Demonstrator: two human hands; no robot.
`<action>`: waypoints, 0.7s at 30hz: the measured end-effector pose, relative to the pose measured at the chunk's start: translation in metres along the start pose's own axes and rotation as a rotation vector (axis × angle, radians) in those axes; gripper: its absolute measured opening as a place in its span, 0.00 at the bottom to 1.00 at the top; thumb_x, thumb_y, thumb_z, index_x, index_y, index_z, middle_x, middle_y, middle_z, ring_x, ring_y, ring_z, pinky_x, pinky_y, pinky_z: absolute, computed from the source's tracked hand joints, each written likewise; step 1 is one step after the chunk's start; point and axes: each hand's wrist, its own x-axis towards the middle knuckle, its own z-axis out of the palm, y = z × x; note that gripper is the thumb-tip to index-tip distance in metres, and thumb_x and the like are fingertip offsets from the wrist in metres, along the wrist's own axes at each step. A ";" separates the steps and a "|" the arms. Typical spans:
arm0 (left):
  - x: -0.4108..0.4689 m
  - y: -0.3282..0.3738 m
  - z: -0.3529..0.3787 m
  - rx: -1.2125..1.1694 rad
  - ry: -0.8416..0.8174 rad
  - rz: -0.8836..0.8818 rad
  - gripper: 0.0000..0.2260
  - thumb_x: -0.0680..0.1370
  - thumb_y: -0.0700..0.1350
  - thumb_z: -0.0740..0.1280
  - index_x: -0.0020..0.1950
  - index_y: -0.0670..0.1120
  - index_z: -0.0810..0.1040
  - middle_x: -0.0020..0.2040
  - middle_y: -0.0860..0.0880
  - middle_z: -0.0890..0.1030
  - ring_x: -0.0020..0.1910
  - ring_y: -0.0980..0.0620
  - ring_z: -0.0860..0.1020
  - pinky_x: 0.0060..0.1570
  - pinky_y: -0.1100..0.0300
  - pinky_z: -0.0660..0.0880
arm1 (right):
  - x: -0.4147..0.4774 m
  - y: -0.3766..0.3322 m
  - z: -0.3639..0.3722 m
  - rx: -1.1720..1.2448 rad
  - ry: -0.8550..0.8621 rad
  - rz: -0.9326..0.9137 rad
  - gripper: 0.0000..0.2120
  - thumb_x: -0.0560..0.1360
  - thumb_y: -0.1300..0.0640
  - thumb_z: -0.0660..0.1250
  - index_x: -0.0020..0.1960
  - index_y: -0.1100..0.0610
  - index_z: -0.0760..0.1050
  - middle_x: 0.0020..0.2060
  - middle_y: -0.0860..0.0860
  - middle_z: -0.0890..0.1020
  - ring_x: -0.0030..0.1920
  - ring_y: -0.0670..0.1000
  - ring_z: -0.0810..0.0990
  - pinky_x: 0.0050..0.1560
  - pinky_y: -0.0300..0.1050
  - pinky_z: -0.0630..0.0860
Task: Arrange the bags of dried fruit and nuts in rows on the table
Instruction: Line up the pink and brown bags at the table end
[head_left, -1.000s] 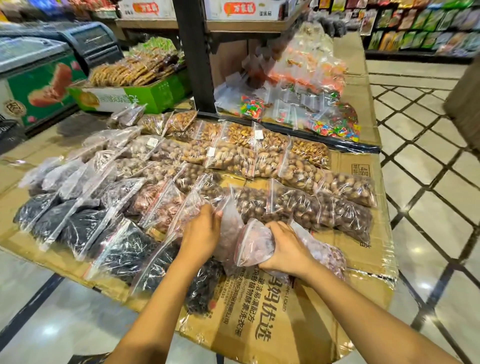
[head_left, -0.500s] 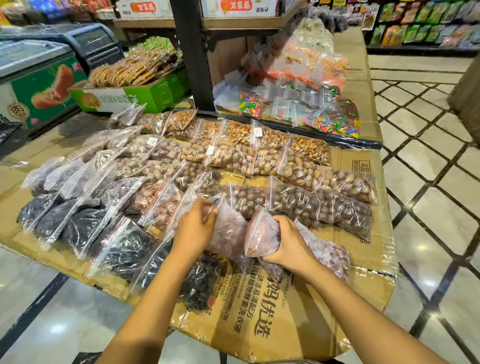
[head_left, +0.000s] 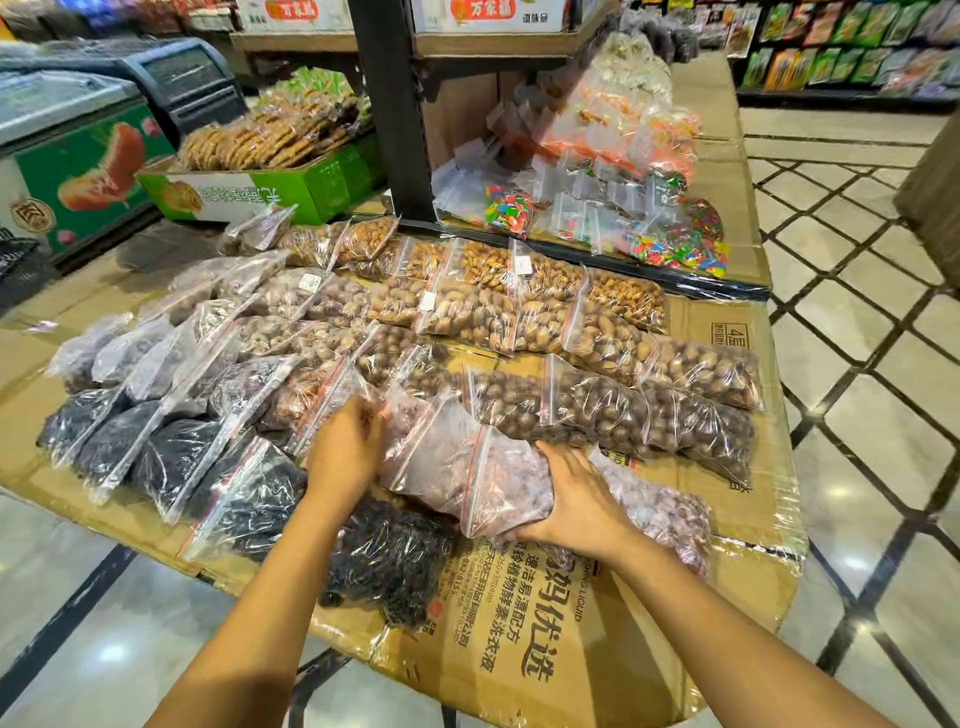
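Observation:
Clear zip bags of nuts and dried fruit lie in slanted rows on a cardboard-covered table (head_left: 727, 499). My right hand (head_left: 582, 499) grips a bag of pinkish dried fruit (head_left: 506, 483) at the front. My left hand (head_left: 348, 447) holds the neighbouring pinkish bag (head_left: 431, 447) by its left edge. A further pinkish bag (head_left: 660, 504) lies to the right, partly under my right wrist. Dark raisin bags (head_left: 171, 457) fill the front left, and one dark bag (head_left: 389, 556) lies below my left hand. Brown nut bags (head_left: 597, 405) form the rows behind.
A black shelf post (head_left: 395, 109) rises behind the rows. Candy bags (head_left: 665, 244) lie past a black ledge at the back right. A green box of biscuits (head_left: 311, 182) and a freezer (head_left: 78, 156) stand back left. Tiled floor runs on the right.
Both hands have shifted the two pinkish bags slightly; the right-hand bag now lies flatter and lower, overlapping the left-hand bag. My left hand has moved a little right along its bag.

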 end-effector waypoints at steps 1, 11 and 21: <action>0.006 0.001 0.000 0.013 -0.002 0.020 0.10 0.80 0.51 0.62 0.51 0.44 0.73 0.37 0.48 0.80 0.32 0.46 0.80 0.35 0.46 0.80 | 0.000 0.000 0.000 -0.002 0.015 -0.003 0.62 0.53 0.25 0.69 0.76 0.53 0.48 0.74 0.52 0.58 0.74 0.52 0.56 0.73 0.49 0.52; 0.019 -0.017 0.009 -0.077 0.081 -0.092 0.07 0.79 0.48 0.65 0.49 0.46 0.71 0.46 0.47 0.79 0.46 0.43 0.80 0.48 0.46 0.78 | 0.006 -0.001 0.005 -0.007 0.061 0.008 0.56 0.59 0.33 0.74 0.76 0.53 0.51 0.73 0.50 0.59 0.74 0.48 0.55 0.71 0.40 0.46; -0.079 0.022 0.018 -0.168 0.196 0.300 0.21 0.77 0.55 0.62 0.62 0.41 0.72 0.58 0.43 0.76 0.59 0.46 0.72 0.61 0.50 0.69 | -0.040 0.048 -0.022 -0.180 0.131 0.149 0.63 0.53 0.21 0.60 0.77 0.55 0.47 0.75 0.54 0.55 0.74 0.54 0.53 0.71 0.46 0.45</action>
